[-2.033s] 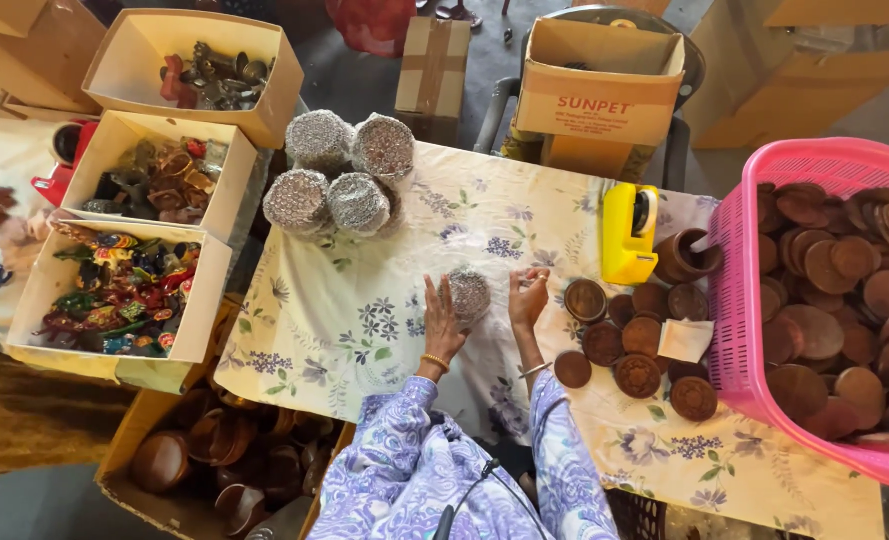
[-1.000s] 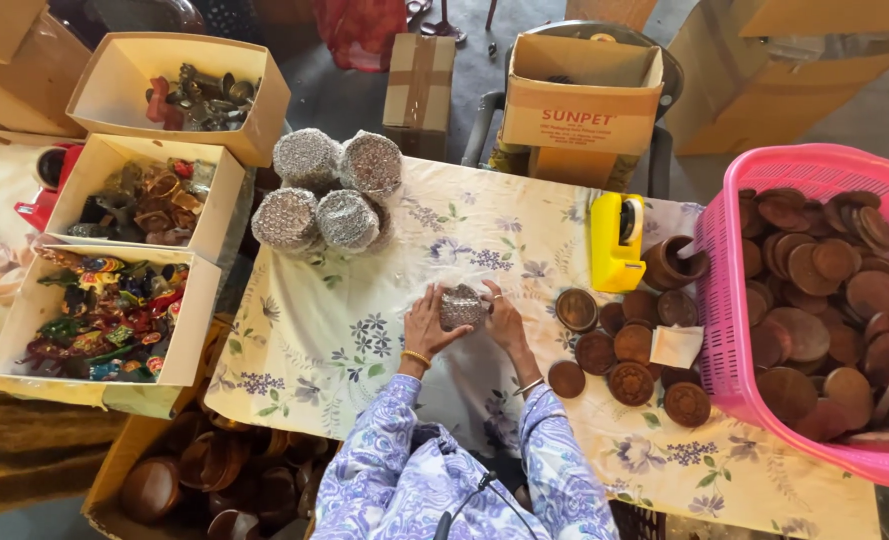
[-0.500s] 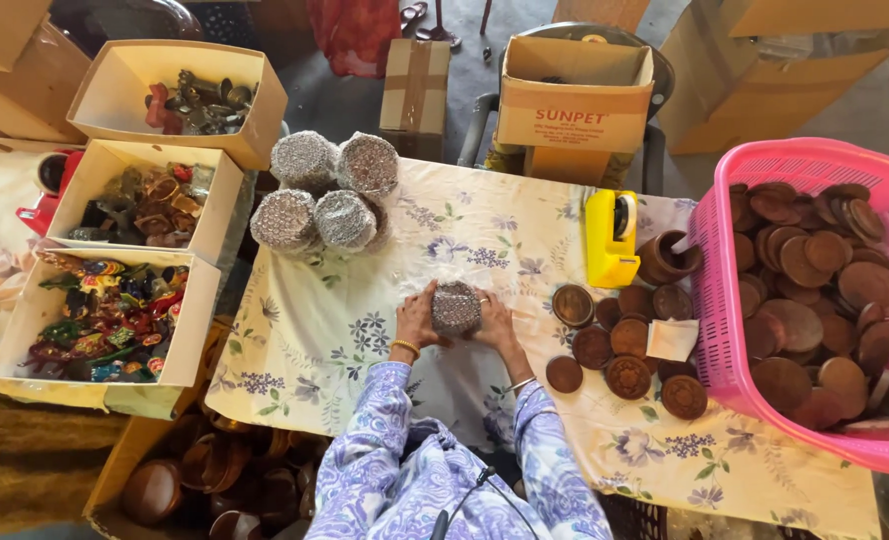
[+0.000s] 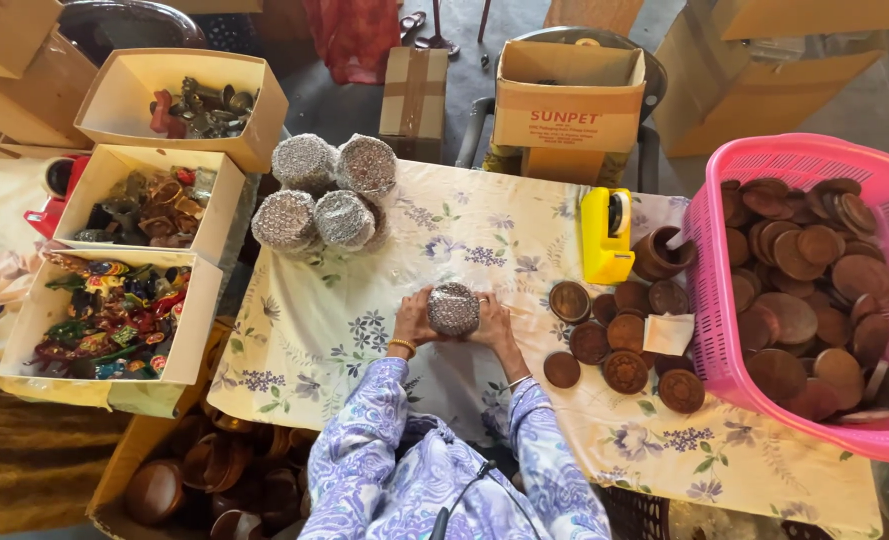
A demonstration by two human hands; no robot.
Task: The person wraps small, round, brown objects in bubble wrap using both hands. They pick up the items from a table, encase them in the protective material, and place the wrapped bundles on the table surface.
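Both hands, left hand [image 4: 415, 318] and right hand [image 4: 492, 318], close their grip round a foam-wrapped bundle [image 4: 454, 308] over the table [image 4: 365, 330]. Should either grip slacken, I judge the wrap could loosen or the bundle roll toward the wooden discs [image 4: 625, 345] just right.

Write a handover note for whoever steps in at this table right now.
Left hand and right hand: both cup one foil-wrapped round bundle over the floral tablecloth.
Done: four wrapped bundles sit stacked at the far side.
Left: loose round wooden pieces lie unwrapped right of the hands, with many more in the pink basket. Yellow tape dispenser stands beside them.
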